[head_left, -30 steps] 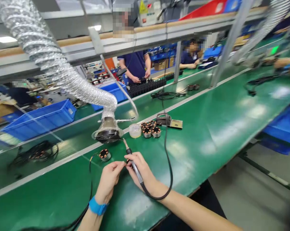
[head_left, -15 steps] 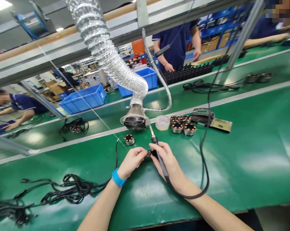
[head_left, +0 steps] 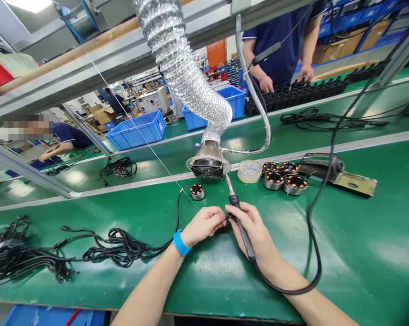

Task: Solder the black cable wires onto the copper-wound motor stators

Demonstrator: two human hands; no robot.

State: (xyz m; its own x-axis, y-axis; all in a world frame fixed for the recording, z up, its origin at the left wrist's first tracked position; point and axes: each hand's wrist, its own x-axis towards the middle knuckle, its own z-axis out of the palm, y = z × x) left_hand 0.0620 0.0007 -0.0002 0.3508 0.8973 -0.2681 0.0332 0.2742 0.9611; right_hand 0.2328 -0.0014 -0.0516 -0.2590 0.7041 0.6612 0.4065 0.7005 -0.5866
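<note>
My right hand (head_left: pixel 255 231) is closed around a soldering iron (head_left: pixel 242 230), its metal tip pointing up and away from me. My left hand (head_left: pixel 206 225), with a blue band (head_left: pixel 181 243) at the wrist, is pinched at a small dark part (head_left: pixel 229 216) between my two hands. Fingers cover most of that part, so its kind is unclear. Just beyond my left hand sits a motor stator (head_left: pixel 197 192) with copper windings, a black cable joined to it. More stators (head_left: pixel 274 180) are grouped past my right hand, beside a round clear tub (head_left: pixel 249 171).
A fume extractor hood (head_left: pixel 208 159) hangs from a foil duct (head_left: pixel 187 68) just beyond the iron's tip. Coiled black cables (head_left: pixel 118 246) lie at left. The iron stand (head_left: pixel 355 183) is at right. Across the bench, a person (head_left: pixel 279 50) stands by rows of black parts (head_left: pixel 296 97).
The view has shifted, so the bench items appear displaced. Both hands keep the same hold, close together, with the soldering iron still in my right hand.
</note>
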